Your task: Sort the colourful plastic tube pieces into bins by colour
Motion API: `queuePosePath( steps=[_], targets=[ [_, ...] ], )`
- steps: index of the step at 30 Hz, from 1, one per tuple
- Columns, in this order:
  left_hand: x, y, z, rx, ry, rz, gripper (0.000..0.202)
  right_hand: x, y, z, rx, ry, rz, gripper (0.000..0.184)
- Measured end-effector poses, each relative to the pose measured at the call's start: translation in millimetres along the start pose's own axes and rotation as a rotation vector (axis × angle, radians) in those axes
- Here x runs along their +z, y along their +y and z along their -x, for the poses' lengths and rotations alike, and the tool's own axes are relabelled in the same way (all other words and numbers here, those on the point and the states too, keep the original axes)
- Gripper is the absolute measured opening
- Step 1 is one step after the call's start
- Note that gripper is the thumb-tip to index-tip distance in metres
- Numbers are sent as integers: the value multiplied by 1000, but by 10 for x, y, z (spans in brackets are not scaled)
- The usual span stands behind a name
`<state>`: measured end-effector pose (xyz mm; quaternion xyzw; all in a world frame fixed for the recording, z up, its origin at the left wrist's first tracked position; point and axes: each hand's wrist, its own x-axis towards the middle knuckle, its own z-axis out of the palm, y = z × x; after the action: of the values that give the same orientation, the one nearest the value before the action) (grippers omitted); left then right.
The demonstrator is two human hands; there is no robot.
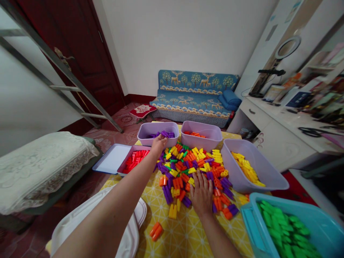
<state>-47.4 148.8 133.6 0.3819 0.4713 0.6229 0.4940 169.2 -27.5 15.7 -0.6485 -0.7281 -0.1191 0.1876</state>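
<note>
A heap of small plastic pieces [193, 168] in purple, orange, yellow, red and green covers the yellow patterned tabletop [182, 233]. My left hand [158, 142] reaches to the near rim of a lilac bin [150, 129] with purple pieces in it, fingers curled; what it holds is hidden. My right hand [201, 191] lies flat, fingers spread, on the near edge of the heap.
A second lilac bin [215, 135] holds orange pieces, a large one [268, 179] yellow pieces, a teal bin [317, 222] green ones, and a pink tray [126, 161] red ones. A white lid [113, 157] lies left. A stray orange piece [156, 231] sits near me. A bed, sofa and cabinet surround the table.
</note>
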Motion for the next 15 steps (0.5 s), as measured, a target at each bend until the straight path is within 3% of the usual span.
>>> queuePosePath(
  steps=[5, 15],
  targets=[
    [-94, -46, 54, 58, 55, -222, 27, 6, 3, 2, 4, 0, -3, 50],
    [-434, -580, 908, 145, 95, -802, 32, 3, 1, 7, 7, -7, -8, 51]
  ],
)
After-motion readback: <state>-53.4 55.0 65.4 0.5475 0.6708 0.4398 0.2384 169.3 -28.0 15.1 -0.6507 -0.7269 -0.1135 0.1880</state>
